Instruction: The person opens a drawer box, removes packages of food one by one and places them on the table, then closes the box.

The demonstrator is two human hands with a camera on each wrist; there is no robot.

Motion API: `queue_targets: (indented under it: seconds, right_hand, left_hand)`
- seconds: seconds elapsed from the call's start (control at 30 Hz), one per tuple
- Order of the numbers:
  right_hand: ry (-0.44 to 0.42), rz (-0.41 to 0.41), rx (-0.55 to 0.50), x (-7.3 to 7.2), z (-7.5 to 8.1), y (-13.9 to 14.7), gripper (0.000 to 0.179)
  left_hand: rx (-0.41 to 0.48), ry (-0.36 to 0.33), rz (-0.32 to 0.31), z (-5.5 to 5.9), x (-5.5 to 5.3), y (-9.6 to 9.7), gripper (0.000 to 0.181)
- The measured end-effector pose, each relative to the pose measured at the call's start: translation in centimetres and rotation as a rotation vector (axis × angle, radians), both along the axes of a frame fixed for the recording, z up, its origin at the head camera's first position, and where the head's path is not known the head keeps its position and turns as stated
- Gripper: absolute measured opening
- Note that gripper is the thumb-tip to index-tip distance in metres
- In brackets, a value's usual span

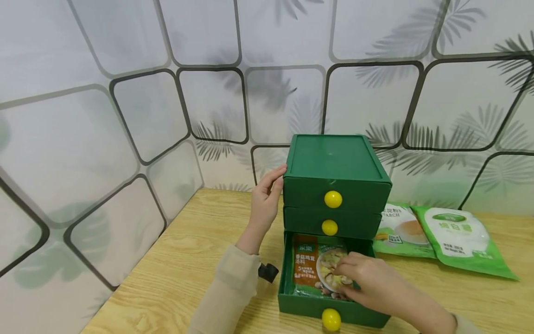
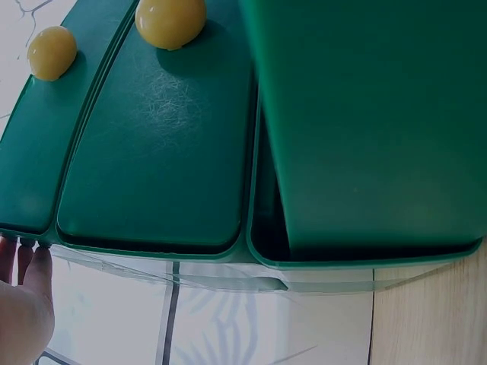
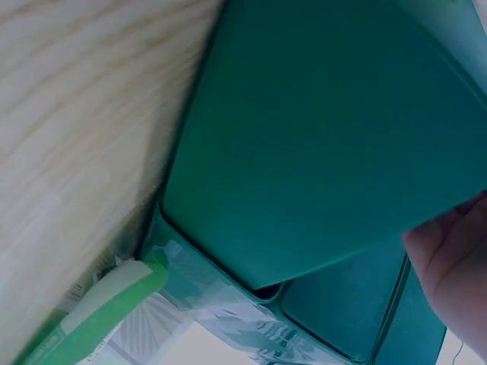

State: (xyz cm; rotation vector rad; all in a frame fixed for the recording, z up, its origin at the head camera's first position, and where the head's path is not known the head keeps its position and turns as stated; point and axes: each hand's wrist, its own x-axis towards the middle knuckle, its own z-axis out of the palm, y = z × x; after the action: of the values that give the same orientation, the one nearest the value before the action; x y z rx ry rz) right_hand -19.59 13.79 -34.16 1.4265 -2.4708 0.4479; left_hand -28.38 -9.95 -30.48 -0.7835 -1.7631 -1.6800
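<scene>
A green drawer cabinet [image 1: 333,157] with yellow knobs stands on the table, its bottom drawer [image 1: 302,304] pulled out. In that drawer lies a flat orange and green soup-mix packet [image 1: 306,269], with a bowl of food pictured on it. My left hand [image 1: 267,199] rests its fingers against the cabinet's upper left side; in the left wrist view, its fingertips [image 2: 39,262] touch the cabinet's edge. My right hand [image 1: 371,280] reaches over the drawer's right wall, bent fingers and thumb apart at the packet's right part. From the right wrist, the drawer wall [image 3: 319,144] hides the fingertips.
Two green and white bags, a starch bag [image 1: 404,232] and a second bag [image 1: 459,236], lie on the table right of the cabinet. A small black object [image 1: 268,272] is beside my left sleeve. A patterned curtain [image 1: 283,102] hangs behind the wooden table [image 1: 175,260].
</scene>
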Motion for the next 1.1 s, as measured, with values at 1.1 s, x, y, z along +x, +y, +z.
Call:
queue_targets:
  seconds: [1.1]
  right_hand:
    - [-0.41, -0.531, 0.271, -0.4, -0.9, -1.1, 0.025]
  left_hand:
    - [-0.003, -0.05, 0.015, 2.1, 2.4, 0.5, 0.028]
